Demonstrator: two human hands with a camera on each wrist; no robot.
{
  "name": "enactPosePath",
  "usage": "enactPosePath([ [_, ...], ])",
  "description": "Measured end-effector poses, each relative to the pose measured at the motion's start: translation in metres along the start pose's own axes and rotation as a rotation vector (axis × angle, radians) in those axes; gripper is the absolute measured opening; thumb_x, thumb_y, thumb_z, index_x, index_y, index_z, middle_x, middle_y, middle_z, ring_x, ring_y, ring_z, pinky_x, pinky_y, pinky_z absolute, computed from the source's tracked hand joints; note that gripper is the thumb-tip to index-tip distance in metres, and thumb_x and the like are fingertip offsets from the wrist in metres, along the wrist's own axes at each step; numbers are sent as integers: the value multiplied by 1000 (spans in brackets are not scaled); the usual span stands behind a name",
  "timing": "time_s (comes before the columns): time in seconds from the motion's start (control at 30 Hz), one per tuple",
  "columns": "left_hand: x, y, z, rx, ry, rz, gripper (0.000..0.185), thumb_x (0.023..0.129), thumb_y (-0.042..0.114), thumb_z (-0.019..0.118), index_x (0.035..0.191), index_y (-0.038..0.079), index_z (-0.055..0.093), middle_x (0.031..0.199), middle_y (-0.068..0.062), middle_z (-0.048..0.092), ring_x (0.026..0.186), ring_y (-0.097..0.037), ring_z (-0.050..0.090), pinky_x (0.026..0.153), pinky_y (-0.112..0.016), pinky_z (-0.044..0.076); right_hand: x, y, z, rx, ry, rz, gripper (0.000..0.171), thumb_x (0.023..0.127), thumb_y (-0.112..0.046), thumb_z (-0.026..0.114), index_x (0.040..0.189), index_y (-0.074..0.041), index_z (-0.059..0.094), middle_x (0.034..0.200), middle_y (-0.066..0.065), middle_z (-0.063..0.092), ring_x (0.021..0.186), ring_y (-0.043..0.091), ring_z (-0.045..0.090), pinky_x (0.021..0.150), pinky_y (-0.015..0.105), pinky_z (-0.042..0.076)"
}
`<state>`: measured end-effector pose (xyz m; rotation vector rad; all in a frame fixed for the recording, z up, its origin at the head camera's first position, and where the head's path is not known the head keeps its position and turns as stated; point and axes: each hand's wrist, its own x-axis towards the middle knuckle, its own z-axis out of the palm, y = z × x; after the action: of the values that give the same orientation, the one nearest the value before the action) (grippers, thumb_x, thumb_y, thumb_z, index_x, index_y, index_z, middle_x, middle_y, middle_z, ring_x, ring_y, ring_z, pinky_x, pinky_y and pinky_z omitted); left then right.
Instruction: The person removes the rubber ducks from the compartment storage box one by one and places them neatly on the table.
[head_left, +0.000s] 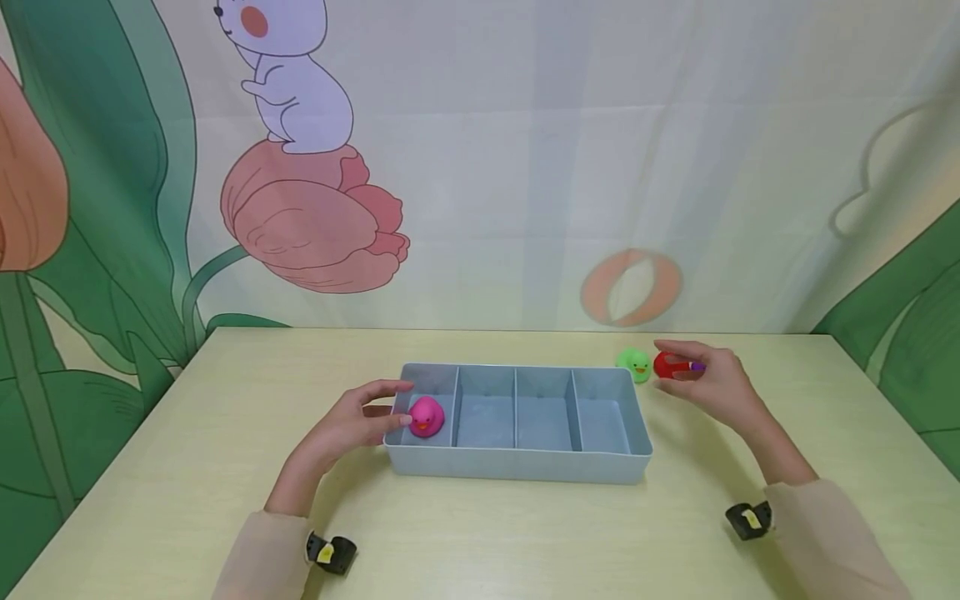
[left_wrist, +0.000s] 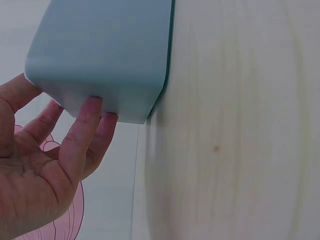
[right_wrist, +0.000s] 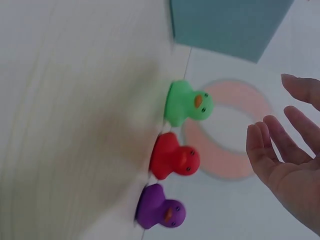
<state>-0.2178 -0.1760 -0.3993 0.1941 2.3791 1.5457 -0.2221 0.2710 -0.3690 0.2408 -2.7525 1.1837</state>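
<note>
At the left end of a grey-blue divided box (head_left: 517, 465), my left hand (head_left: 367, 414) grips the end wall, thumb over the rim. In the left wrist view, fingertips (left_wrist: 91, 102) press the outside of that wall. A pink rubber duck (head_left: 427, 417) sits in the leftmost compartment, beside the thumb tip. My right hand (head_left: 708, 379) is raised off the right end, thumb and fingers apart with nothing between them. Nearest it are a red duck (right_wrist: 172, 156) and a purple duck (right_wrist: 159, 207), partly covered by the hand in the head view. A green duck (head_left: 634, 366) stands nearer the box.
The box's other three compartments show bare floors (head_left: 487, 421). The ducks stand in a row behind the box's right end, near the back edge of the pale wooden table (head_left: 517, 537). A printed curtain (head_left: 480, 167) hangs behind the table.
</note>
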Motion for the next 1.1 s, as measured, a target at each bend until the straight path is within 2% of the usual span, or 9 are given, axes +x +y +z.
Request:
enactPosePath([
  [0.4,1,1,1,11,4,-2,54,81,25,69,129,12,50,135,-12,41,119,-36,44,77,-37,49,-7,-29,14,112,-43,-101,50,77,-7,72,123,0,55,113,19,59,94,32,59,74,14,47],
  [0.6,1,0,1,7,0,-4,53,81,23,69,129,11,50,135,-12,41,120,-36,44,77,-37,48,-7,-41,27,189,-67,-180,49,73,1,72,120,3,56,115,19,58,93,17,60,77,23,50],
  [0.67,1,0,1,7,0,-5,52,81,22,69,129,11,50,135,-12,41,119,-36,44,77,-37,48,-7,-45,32,206,-76,-192,48,73,2,72,119,4,57,115,19,59,93,19,60,78,27,51],
  [0.83,0,1,1,8,6,-9,52,82,22,68,129,11,50,134,-12,42,119,-36,44,77,-37,49,-4,-59,43,271,-110,-184,49,72,3,72,119,4,56,116,19,57,98,36,56,81,35,50],
  [1.1,0,1,1,4,4,-2,52,82,22,68,129,11,49,135,-12,42,118,-35,44,76,-36,49,3,-88,68,371,-163,-249,48,73,4,71,118,5,56,115,19,57,99,35,54,83,42,48],
])
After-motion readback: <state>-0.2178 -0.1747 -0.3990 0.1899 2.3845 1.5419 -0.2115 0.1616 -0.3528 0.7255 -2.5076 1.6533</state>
